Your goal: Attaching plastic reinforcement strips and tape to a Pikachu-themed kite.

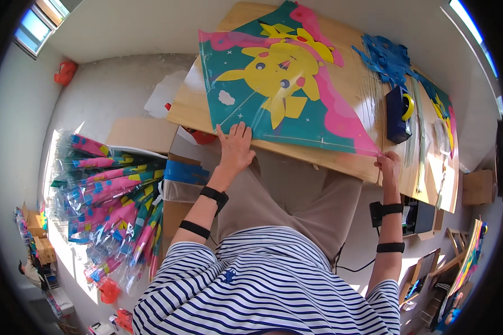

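From the head view, a large kite [279, 84] with a teal and pink sheet and a yellow cartoon creature printed on it lies spread flat on the wooden tabletop [352, 84], its near edge running along the tabletop's front rim and its far tip reaching toward the back edge. The left hand [236, 148] rests flat on the kite's near left corner, palm down; its grip is apart, fingers spread and pressing on the sheet rather than closed round anything. The right hand [388, 167] is at the kite's near right corner, right at the tabletop's edge; its grip is together, fingertips pinched on the pink corner of the sheet. Both forearms carry 2 black bands each. Just beyond the kite's right side stands a dark blue tape dispenser [398, 111] with a yellow roll, and behind it lies a heap of blue cut-out pieces [387, 58]. Thin pale rods [416, 131] lie along the tabletop to the right of the dispenser, and another printed kite sheet [444, 120] lies further right, partly hidden near the rim. To the person's left, beside the tabletop and well apart from the hands, a big bundle of rolled kites in clear plastic sleeves [109, 195] fans out over cardboard boxes [142, 134]. The person wears a striped shirt and tan trousers, seated close against the tabletop.
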Demonstrator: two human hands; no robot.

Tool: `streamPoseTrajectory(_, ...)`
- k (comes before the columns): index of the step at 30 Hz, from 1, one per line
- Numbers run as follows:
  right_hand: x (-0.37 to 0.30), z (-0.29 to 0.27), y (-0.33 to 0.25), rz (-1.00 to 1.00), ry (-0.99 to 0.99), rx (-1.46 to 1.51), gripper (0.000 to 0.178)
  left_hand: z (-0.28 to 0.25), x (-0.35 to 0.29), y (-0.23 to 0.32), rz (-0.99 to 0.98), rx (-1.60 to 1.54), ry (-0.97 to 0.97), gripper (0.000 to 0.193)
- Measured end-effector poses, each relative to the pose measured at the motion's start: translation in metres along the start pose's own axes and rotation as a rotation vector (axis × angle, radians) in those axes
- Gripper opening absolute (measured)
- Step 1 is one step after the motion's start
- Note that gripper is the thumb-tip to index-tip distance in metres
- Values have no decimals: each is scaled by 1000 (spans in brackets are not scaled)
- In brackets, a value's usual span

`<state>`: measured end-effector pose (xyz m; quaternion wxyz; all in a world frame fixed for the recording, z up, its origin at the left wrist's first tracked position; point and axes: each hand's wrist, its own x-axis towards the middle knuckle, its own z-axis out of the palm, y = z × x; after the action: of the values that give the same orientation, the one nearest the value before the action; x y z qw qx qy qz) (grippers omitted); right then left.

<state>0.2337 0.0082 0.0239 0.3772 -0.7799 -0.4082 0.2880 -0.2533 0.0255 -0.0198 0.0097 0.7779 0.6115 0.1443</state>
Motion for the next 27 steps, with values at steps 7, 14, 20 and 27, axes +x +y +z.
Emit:
streamPoseTrajectory(7,-28,-24,-45,18,-83,432,11,2,3,-14,-17,11,-11,68)
streamPoseTrajectory(14,-63,-54,-99,-100,-169,699,10,-14,-11,-57,-101,-63,-75,91)
streamPoseTrajectory(20,-99,-78,-151,-269,-376,947,14,-5,-12,-69,-49,-135,-1,78)
streamPoseTrajectory(27,-137,-100,-185,-369,-350,938,13,0,-16,-91,63,-376,289,32)
